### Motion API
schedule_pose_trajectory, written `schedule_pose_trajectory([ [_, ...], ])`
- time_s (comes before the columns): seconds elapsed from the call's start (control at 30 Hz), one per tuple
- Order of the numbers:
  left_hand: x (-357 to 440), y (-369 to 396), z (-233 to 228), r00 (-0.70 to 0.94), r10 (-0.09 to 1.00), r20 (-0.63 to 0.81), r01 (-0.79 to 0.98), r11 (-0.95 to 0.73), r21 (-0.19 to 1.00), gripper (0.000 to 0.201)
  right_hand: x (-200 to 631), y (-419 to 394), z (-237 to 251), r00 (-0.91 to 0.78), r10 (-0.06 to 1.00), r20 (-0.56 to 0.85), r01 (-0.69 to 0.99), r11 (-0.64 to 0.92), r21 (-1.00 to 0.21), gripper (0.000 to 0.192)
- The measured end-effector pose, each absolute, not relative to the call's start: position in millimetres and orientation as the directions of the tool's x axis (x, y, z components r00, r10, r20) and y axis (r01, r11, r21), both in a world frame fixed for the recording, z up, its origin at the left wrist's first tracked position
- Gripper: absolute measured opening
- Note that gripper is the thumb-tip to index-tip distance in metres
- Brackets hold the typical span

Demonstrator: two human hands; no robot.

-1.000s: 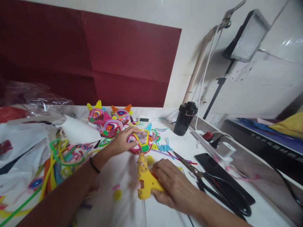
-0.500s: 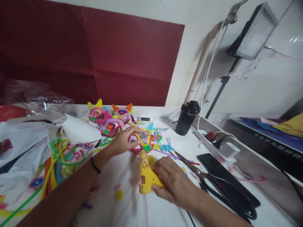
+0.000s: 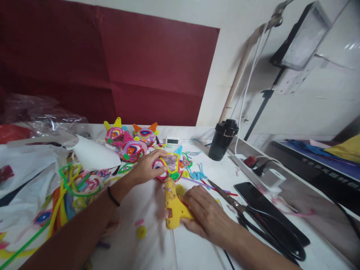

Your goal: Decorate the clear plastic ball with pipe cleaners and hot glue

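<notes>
Yellow glue gun (image 3: 173, 205) clamped in the right hand (image 3: 206, 216), nozzle at the mask (image 3: 169, 167) the left hand (image 3: 146, 167) pins flat, fingers spread

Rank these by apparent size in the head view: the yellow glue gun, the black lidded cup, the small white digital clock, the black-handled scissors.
1. Black-handled scissors, longest, though near the camera.
2. Yellow glue gun and black lidded cup: look alike; the cup stands farther back, so unranked.
3. Small white digital clock, clearly smallest.
</notes>
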State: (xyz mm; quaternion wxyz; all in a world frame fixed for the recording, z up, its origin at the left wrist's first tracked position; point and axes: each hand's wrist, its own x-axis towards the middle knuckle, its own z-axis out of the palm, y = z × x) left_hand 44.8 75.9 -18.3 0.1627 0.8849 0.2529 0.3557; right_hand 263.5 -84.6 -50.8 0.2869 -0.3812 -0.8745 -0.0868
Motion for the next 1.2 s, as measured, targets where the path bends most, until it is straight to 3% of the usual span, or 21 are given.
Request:
schedule_pose_trajectory([
  [1.2, 44.4, 74.9, -17.2, 0.619, 0.571, 0.539, 0.346, -0.814, 0.466, 0.032, 260.8, -92.2, -51.0, -0.532, 0.607, 0.591, 0.729, 0.683, -0.045, 0.035],
])
